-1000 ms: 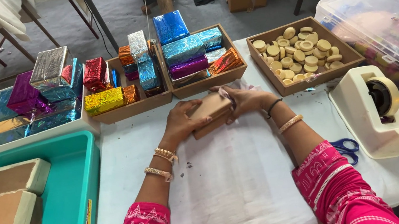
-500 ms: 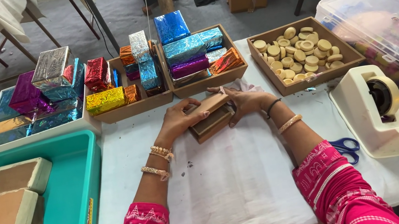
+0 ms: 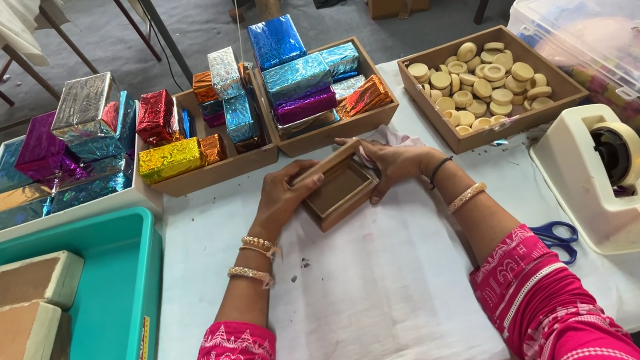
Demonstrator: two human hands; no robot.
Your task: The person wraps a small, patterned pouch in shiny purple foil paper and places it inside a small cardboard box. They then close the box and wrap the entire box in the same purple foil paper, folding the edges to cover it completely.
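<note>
Both hands met at one small open cardboard box [image 3: 339, 190], which sat on the white cloth [image 3: 357, 303] covering the surface, just in front of the wooden trays. The left hand [image 3: 282, 197] gripped the box's left side, fingers curled around its raised lid edge; the right hand [image 3: 392, 162] clasped the right side, fingers over the far rim. The box's inside showed bare brown.

Behind the hands stood three wooden trays. The left wooden tray [image 3: 209, 170] and the middle wooden tray [image 3: 346, 126] held foil-wrapped boxes in blue, red, gold, orange, silver and purple, too stacked to count exactly. The right wooden tray [image 3: 549, 102] held a heap of round pale discs [image 3: 484, 84], too many to count. One white tray [image 3: 60, 214] at far left carried more foil-wrapped parcels, a silver one on top.

One teal plastic tray [image 3: 121, 357] lay at the near left with two plain brown boxes [image 3: 14, 327] in it. On the right stood one white tape dispenser [image 3: 606, 177], one pair of blue-handled scissors [image 3: 556, 237] just beside it, and one clear lidded plastic tub [image 3: 623, 38] further back.
</note>
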